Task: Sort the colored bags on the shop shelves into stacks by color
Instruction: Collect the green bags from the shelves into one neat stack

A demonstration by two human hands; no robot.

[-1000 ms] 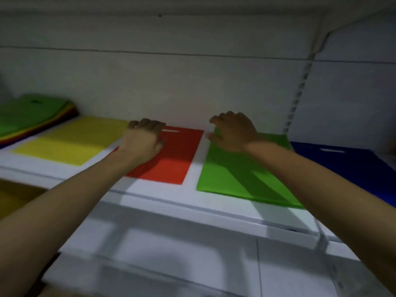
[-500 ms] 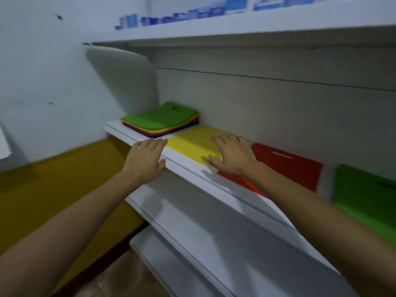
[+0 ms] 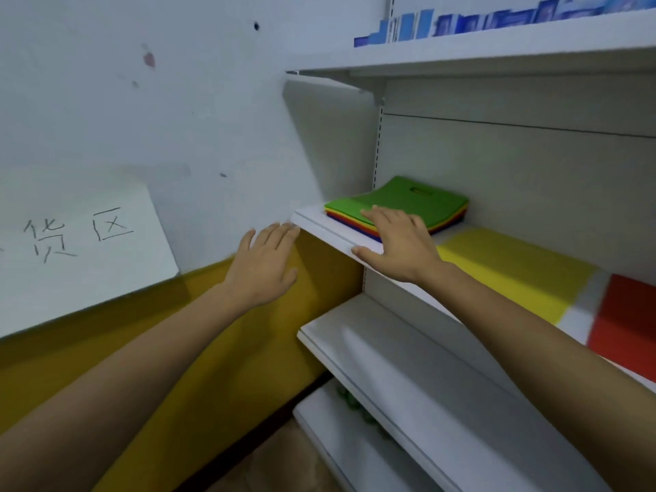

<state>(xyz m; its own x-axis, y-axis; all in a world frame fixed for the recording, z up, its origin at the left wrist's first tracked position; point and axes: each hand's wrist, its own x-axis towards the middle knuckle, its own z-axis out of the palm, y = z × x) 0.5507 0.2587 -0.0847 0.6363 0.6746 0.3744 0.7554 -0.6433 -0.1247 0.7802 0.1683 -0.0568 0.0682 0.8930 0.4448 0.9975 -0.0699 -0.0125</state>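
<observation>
Right hand (image 3: 401,246) moved onto one mixed stack (image 3: 401,197), left hand (image 3: 262,268) nearby

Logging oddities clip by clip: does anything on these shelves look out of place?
The pile at the left end of the shelf mixes colors, green on top with yellow, red and blue edges beneath, unlike the yellow bag and red bag laid separately to its right. The right hand lies flat on its front edge.

The white shelf (image 3: 314,220) carries, at its left end, a stack of bags (image 3: 408,198) with a green one on top and yellow, red and blue edges below. Just right of it lies a flat yellow bag (image 3: 514,271), then a red bag (image 3: 624,324), with a bare strip between them.
</observation>
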